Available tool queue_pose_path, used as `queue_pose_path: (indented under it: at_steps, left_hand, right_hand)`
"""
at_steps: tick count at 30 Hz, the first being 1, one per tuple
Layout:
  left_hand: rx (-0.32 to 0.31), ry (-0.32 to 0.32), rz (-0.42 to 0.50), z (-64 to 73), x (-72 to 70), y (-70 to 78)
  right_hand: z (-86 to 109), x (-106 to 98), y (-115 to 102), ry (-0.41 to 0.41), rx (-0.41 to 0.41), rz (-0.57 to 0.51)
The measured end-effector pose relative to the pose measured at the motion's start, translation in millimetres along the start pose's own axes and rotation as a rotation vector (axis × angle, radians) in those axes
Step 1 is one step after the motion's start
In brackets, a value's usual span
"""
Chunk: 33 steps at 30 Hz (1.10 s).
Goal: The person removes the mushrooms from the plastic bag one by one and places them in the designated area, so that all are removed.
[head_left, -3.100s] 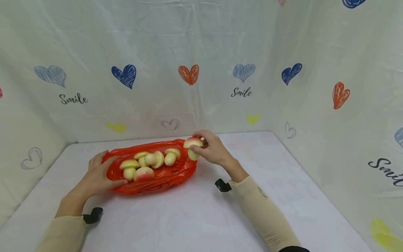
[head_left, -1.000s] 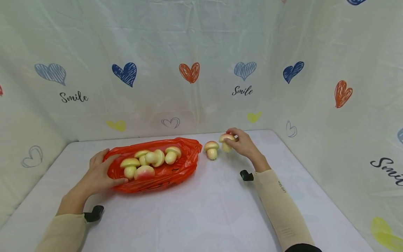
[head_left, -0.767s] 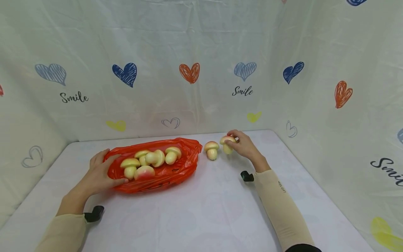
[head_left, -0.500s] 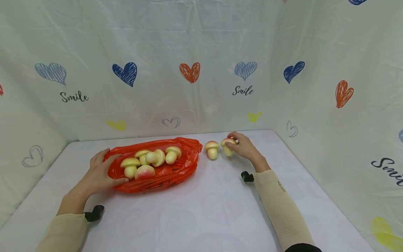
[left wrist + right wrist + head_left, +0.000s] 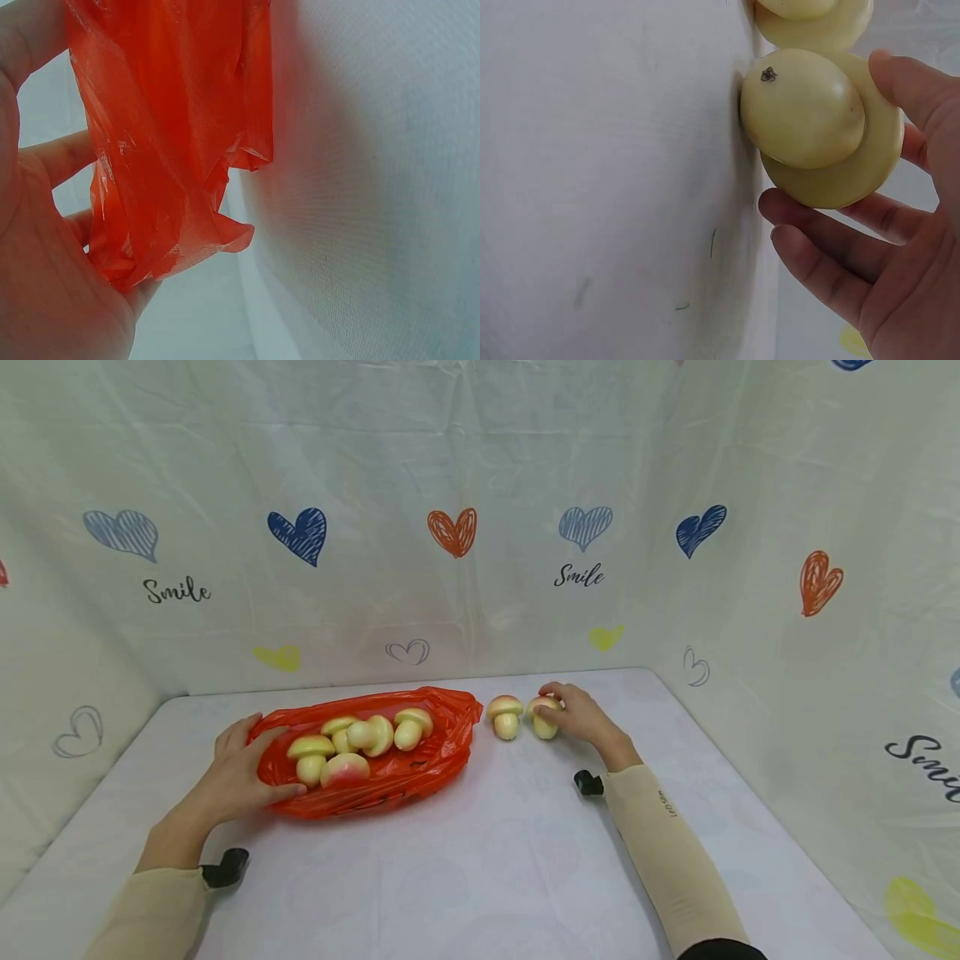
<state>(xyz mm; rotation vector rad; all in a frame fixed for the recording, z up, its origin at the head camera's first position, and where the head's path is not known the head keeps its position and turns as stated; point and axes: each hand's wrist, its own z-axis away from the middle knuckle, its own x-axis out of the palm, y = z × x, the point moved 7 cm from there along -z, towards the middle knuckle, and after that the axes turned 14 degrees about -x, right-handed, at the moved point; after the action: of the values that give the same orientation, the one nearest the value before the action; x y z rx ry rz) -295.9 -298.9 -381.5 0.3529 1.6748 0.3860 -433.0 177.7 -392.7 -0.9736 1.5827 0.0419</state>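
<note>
My left hand (image 5: 232, 777) grips the left end of a red plastic bag (image 5: 438, 772), thumb at the front edge and fingers at the back. In the left wrist view the bag (image 5: 165, 142) hangs in folds against the fingers. Several pale yellow toy mushrooms (image 5: 407, 735) lie inside it, one showing a pinkish cap (image 5: 345, 771). Right of the bag, my right hand (image 5: 581, 718) holds a mushroom (image 5: 545, 727) by its cap. The right wrist view shows that mushroom's stem end (image 5: 802, 112) low against the tabletop. Another mushroom (image 5: 506, 718) stands close on its left.
A white cloth covers the table (image 5: 465, 877). Behind and at the sides hang pale curtains (image 5: 510, 610) printed with hearts and "Smile". A small black device (image 5: 588, 782) sits at the right wrist, another (image 5: 225, 868) at the left.
Earlier the right hand held a mushroom at the bag's right edge; one now stands right of the bag. The mushroom in the right hand has come down toward the table. The left hand stays put.
</note>
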Motion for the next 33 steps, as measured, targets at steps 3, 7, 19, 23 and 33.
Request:
queue_pose_path:
  at_steps: [3,7,19,23,33]
  left_hand:
    - [-0.003,-0.006,0.003,0.1,0.4,-0.1]
    - [-0.005,-0.010,0.005,-0.1,0.5,-0.5]
    - [-0.014,-0.018,-0.001,0.0,0.2,0.4]
    - [-0.022,-0.026,-0.003,0.0,0.1,1.0]
    - [-0.024,-0.023,-0.006,0.8,0.0,1.2]
  right_hand:
    - [0.1,0.4,0.4,-0.001,0.000,0.009]
    - [-0.7,0.8,2.0,-0.002,0.004,0.018]
    - [1.6,0.1,-0.7,-0.012,0.024,0.029]
    - [0.9,1.9,1.1,-0.009,0.039,0.033]
    - [-0.9,5.2,4.8,0.003,0.041,0.057]
